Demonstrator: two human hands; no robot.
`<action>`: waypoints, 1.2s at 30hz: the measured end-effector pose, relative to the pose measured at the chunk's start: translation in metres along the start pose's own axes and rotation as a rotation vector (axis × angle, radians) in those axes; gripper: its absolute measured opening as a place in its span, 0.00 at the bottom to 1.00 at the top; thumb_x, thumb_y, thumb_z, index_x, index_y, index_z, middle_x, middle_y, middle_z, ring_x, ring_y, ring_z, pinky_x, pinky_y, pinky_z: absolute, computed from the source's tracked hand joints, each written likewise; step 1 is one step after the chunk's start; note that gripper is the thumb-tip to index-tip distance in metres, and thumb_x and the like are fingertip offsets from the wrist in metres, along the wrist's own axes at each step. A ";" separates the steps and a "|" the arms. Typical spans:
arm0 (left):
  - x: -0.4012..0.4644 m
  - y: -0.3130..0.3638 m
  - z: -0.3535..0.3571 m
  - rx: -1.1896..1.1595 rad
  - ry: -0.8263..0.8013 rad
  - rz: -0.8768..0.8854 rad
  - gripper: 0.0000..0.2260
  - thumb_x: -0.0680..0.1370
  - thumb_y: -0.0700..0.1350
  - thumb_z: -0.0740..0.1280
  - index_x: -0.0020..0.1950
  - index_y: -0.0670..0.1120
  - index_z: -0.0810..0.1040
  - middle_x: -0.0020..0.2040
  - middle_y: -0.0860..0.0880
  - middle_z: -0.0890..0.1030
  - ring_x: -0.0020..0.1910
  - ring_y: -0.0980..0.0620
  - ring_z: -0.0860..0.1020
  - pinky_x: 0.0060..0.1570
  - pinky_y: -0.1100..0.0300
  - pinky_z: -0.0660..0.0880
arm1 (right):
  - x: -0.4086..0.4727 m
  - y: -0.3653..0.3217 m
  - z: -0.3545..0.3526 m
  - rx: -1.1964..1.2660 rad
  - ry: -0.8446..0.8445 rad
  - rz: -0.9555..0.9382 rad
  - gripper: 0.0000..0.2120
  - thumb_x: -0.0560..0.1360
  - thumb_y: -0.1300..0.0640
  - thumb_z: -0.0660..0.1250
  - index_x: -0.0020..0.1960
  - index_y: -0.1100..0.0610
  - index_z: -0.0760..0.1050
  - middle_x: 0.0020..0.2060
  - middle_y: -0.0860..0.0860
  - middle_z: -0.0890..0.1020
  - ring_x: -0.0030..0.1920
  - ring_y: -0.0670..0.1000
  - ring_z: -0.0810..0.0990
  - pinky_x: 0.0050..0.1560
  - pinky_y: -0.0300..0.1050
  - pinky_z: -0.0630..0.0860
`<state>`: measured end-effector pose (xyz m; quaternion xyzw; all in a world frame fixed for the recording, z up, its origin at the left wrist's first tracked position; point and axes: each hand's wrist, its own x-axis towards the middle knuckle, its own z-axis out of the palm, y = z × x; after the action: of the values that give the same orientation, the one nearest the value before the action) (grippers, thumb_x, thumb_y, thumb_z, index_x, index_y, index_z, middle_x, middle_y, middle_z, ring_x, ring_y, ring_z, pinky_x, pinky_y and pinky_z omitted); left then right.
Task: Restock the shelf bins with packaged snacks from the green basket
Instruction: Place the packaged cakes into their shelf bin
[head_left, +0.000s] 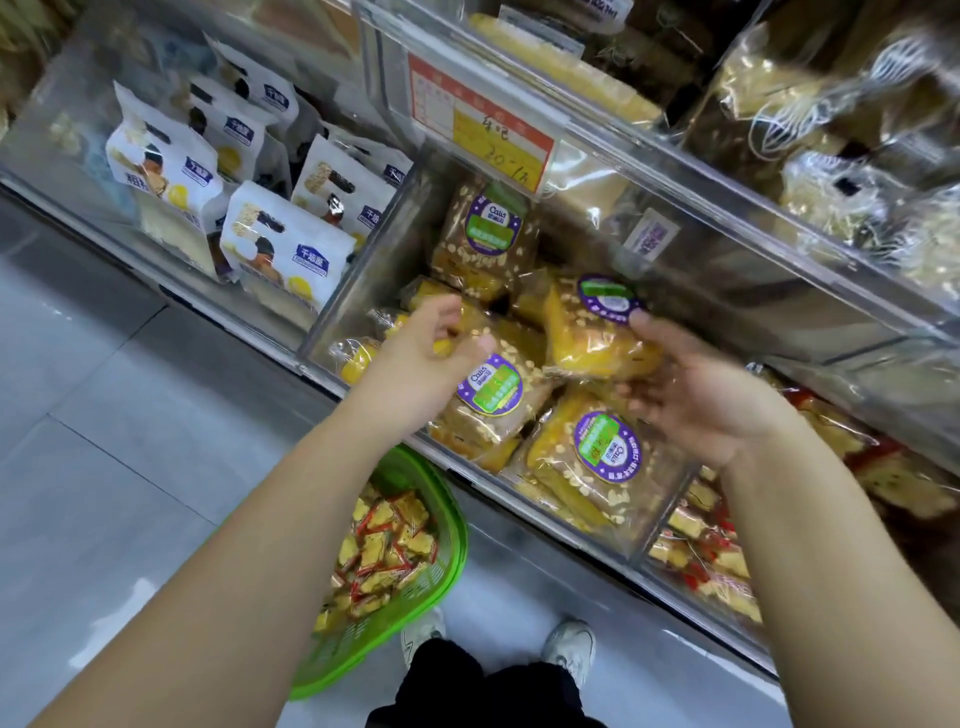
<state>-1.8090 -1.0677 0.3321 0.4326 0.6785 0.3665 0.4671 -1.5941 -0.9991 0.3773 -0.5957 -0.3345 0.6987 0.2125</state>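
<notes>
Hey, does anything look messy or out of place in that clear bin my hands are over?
Yes, the cake packs in the clear bin lie jumbled: one is tilted across the others instead of lying flat.

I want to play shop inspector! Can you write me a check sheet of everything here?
Surface: grey tiled floor.
Job's things: green basket holds small red-and-yellow snack packs; clear bin holds purple-labelled cake packs.
Clutter: white snack bags in the neighbouring bin; orange price tag.
Hands: left hand and right hand open over the cake packs.
Cables: nothing seen.
Surroundings: person's white shoes.
</notes>
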 end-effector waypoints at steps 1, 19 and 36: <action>-0.001 -0.002 0.003 0.093 -0.055 -0.007 0.29 0.73 0.55 0.68 0.71 0.51 0.63 0.66 0.53 0.71 0.64 0.55 0.71 0.62 0.58 0.67 | 0.004 -0.004 -0.003 -0.017 0.034 0.009 0.08 0.72 0.50 0.65 0.47 0.53 0.76 0.35 0.50 0.79 0.32 0.47 0.76 0.32 0.37 0.74; 0.026 0.015 0.022 0.311 0.028 0.243 0.27 0.76 0.49 0.66 0.73 0.50 0.61 0.69 0.47 0.66 0.68 0.49 0.65 0.61 0.59 0.62 | 0.044 0.020 0.006 -0.073 0.156 -0.234 0.37 0.65 0.67 0.74 0.70 0.53 0.65 0.58 0.55 0.80 0.54 0.56 0.81 0.57 0.56 0.77; 0.035 0.000 0.037 0.466 0.168 0.129 0.21 0.75 0.55 0.65 0.65 0.47 0.72 0.57 0.41 0.75 0.62 0.42 0.67 0.62 0.52 0.64 | 0.054 0.017 0.037 -0.004 0.423 -0.472 0.26 0.65 0.71 0.73 0.59 0.61 0.70 0.54 0.54 0.80 0.52 0.50 0.80 0.57 0.51 0.78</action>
<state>-1.7807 -1.0319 0.3103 0.5392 0.7520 0.2639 0.2723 -1.6388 -0.9808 0.3301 -0.6339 -0.4133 0.4902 0.4325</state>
